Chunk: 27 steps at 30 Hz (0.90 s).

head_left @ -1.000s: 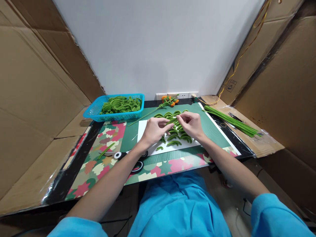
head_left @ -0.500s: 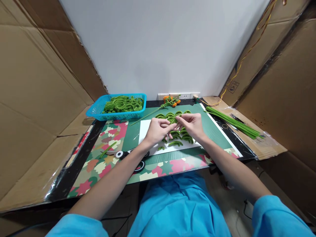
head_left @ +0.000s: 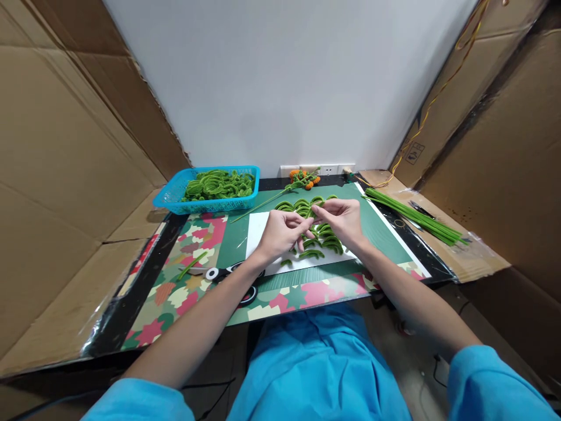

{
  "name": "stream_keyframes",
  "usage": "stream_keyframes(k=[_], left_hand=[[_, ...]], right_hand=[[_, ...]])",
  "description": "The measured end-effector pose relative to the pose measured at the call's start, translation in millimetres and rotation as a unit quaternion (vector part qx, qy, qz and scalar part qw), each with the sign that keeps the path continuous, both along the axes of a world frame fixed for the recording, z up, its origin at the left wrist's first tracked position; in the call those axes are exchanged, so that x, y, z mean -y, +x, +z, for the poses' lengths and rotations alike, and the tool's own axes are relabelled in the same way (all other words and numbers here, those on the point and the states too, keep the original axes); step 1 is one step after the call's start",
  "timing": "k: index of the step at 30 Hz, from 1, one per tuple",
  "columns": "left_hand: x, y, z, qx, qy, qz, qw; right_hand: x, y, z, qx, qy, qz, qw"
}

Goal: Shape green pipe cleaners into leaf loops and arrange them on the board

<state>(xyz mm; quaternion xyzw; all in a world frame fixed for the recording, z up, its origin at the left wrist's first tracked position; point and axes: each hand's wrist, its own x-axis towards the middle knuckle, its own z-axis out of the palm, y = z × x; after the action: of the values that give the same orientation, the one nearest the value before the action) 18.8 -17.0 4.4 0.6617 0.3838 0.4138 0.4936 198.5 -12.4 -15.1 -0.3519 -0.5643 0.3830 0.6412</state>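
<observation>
My left hand (head_left: 284, 234) and my right hand (head_left: 340, 220) meet over a white sheet (head_left: 258, 229), fingertips pinched close together. Between them they grip a short piece of green pipe cleaner (head_left: 312, 213), partly covered by the fingers. Under and around the hands lie several curved green pipe cleaner pieces (head_left: 332, 244), set out in clusters on the sheet. Left of my left forearm, black-handled scissors (head_left: 219, 273) rest on the mat, their blades beside a loose green strip (head_left: 191, 266).
A blue basket (head_left: 209, 204) of green pipe cleaner pieces stands at the back left. An orange-flowered pipe cleaner stem (head_left: 302, 180) lies near the wall sockets (head_left: 328, 170). Long green pipe cleaners (head_left: 414, 216) are bundled at right. Cardboard walls (head_left: 495, 128) flank the table.
Both hands stay pinched over the sheet with only slight finger shifts. The left hand's fingers have moved a little closer to the right hand.
</observation>
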Motion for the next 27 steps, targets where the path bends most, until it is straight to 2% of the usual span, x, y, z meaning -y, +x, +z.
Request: stream_keyframes(k=[5, 11, 16, 18, 23, 27], left_hand=[[1.7, 0.8, 1.3, -0.001, 0.013, 0.013, 1.0], [-2.6, 3.7, 0.7, 0.022, -0.004, -0.011, 1.0], [2.0, 6.5, -3.2, 0.017, 0.016, 0.012, 1.0], [2.5, 7.1, -3.6, 0.02, 0.02, 0.014, 0.999], [-0.3, 5.5, -0.7, 0.03, 0.023, 0.013, 0.999], [-0.8, 4.2, 0.6, 0.024, 0.031, 0.009, 0.999]], right_hand=[[3.6, -3.7, -3.0, 0.036, 0.057, -0.042, 0.997], [-3.0, -6.8, 0.4, -0.014, -0.001, 0.029, 0.999], [0.5, -10.3, -3.1, 0.033, 0.05, -0.05, 0.997], [0.4, -9.1, -2.6, 0.018, 0.042, -0.032, 0.998], [-3.1, -4.1, 2.7, -0.02, 0.0, 0.069, 0.997], [-2.3, -4.4, 2.4, -0.016, 0.006, 0.062, 0.998]])
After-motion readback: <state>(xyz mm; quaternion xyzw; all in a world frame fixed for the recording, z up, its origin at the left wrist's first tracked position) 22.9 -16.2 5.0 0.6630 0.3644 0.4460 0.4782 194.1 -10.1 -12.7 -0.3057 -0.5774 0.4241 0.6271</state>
